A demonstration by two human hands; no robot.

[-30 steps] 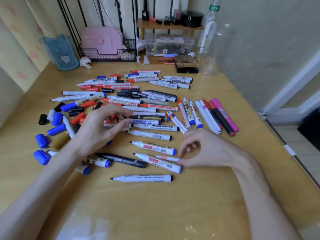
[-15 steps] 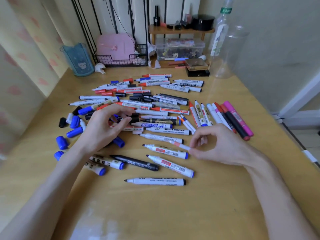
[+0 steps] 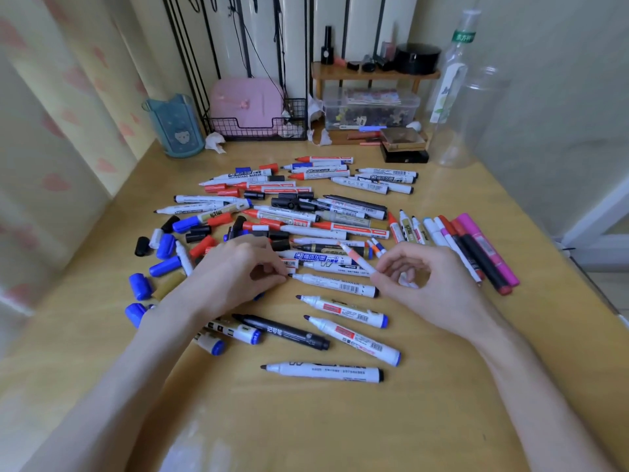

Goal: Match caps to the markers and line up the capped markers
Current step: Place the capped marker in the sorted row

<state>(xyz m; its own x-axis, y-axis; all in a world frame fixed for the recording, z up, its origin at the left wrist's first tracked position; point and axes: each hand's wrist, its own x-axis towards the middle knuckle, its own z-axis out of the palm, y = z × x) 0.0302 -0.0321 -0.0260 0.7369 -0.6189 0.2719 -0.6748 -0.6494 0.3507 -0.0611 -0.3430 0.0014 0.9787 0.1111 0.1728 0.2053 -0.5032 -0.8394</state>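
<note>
Many uncapped markers (image 3: 306, 219) lie scattered across the wooden table (image 3: 340, 420). Loose blue, black and red caps (image 3: 163, 247) sit at the left. A row of capped markers (image 3: 469, 247) lies side by side at the right. My right hand (image 3: 432, 281) pinches a thin white and orange marker (image 3: 357, 260), lifted and pointing up-left. My left hand (image 3: 235, 274) hovers over the pile's left part with thumb and fingers curled together near a white marker's tip (image 3: 333, 284); whether it holds a cap is hidden.
A teal cup (image 3: 175, 127), a wire basket with a pink case (image 3: 252, 110), a clear box under a small shelf (image 3: 371, 107) and clear bottles (image 3: 469, 107) stand along the back. A wall runs on the right. Bare table lies near me.
My right hand has lifted the thin white and orange marker off the table and raised it up and to the right. My left hand's fingers have drawn together.
</note>
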